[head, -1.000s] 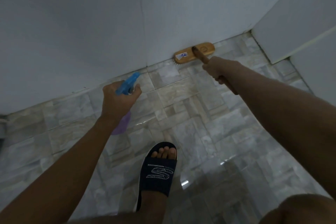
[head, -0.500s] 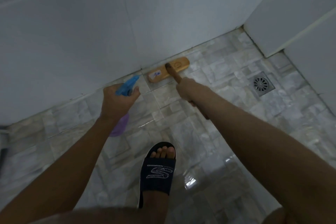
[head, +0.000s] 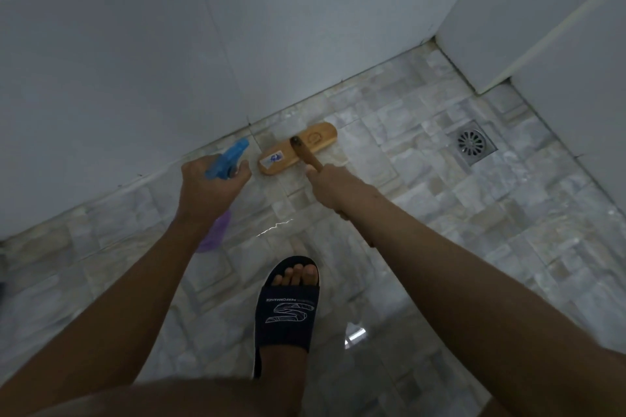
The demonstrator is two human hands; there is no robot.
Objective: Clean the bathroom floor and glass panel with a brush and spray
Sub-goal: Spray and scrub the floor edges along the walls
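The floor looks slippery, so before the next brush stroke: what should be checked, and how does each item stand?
1. Right hand grips the brush handle: ok.
2. Brush head down on the floor, beside the wall: ok.
3. Left hand grips the spray: ok.
4. Liquid left in the spray: cannot tell.
5. Drain uncovered: ok.
6. Slipper apart from the brush: ok.

Metal drain grate (head: 471,143) near right-hand white wall (head: 576,44); dark slide sandal (head: 288,311), white logo, bottom centre.
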